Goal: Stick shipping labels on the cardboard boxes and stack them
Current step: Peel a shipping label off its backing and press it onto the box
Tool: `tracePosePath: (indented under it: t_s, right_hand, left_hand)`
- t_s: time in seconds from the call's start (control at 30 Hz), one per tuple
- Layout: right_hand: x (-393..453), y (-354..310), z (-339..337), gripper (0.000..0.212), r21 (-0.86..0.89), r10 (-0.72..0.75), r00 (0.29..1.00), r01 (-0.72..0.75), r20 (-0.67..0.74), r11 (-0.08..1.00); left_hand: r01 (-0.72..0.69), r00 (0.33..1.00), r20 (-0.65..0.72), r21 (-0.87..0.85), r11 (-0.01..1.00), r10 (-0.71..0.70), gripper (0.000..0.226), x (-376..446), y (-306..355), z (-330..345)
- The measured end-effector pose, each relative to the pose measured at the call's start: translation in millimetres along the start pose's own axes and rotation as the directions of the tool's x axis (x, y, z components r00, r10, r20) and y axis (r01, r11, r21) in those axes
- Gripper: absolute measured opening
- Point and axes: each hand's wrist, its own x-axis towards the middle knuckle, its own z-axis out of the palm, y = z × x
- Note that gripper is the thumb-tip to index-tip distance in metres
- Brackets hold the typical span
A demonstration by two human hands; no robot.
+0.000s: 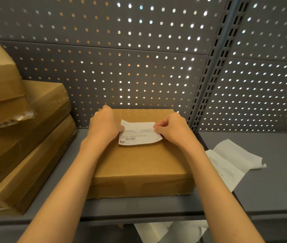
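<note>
A flat cardboard box (139, 165) lies on the grey shelf (139, 207) in front of me. On its top sits a white shipping label (139, 135) with a barcode. My left hand (104, 127) holds the label's left edge, thumb on the paper. My right hand (172, 128) pinches the label's upper right corner with curled fingers. The label's far left corner curls up off the box.
A stack of three cardboard boxes (21, 137) stands at the left of the shelf. Loose label sheets and backing paper (230, 163) lie to the right of the box. A perforated metal back panel (139, 67) closes the shelf behind. More paper (165, 232) shows below the shelf edge.
</note>
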Motion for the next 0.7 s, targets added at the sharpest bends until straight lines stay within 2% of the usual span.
tracePosePath:
  t_s: [0.1,0.23,0.3,0.43,0.53,0.6,0.63,0.7]
  right_hand:
    - [0,0,1,0.026,0.012,0.003,1.0,-0.003,-0.003,1.0]
    - [-1,-1,1,0.026,0.017,0.013,1.0,-0.012,-0.003,1.0]
    - [-2,0,1,0.027,0.02,0.008,1.0,-0.007,-0.012,1.0]
    - [-4,2,3,0.027,0.023,-0.031,0.999,0.032,-0.037,0.999]
    - [-8,2,3,0.027,-0.009,-0.115,0.989,0.115,-0.095,0.993]
    - [-11,-2,3,0.032,-0.034,-0.208,0.965,0.205,-0.162,0.978]
    - [-13,-6,4,0.034,-0.046,-0.258,0.955,0.254,-0.147,0.966]
    - [-19,-17,7,0.036,-0.055,-0.353,0.935,0.352,-0.019,0.934]
  left_hand:
    - [-0.021,1.0,-0.023,0.002,1.0,0.021,0.051,-2,0,2]
    - [-0.002,0.999,-0.054,0.073,0.997,0.006,0.061,-5,-1,-3]
    - [-0.017,0.998,-0.051,0.07,0.997,0.021,0.056,-8,-4,-7]
    - [-0.115,0.988,-0.098,0.025,0.993,0.117,0.031,-12,-10,-4]
    - [-0.225,0.962,-0.154,0.028,0.974,0.227,0.017,-16,-10,-1]
    - [-0.33,0.929,-0.162,0.048,0.943,0.333,0.024,-19,-8,-2]
    - [-0.391,0.909,-0.135,0.054,0.919,0.395,0.03,-21,-8,-1]
    - [-0.505,0.862,-0.027,0.026,0.863,0.506,0.041,-26,-4,0]
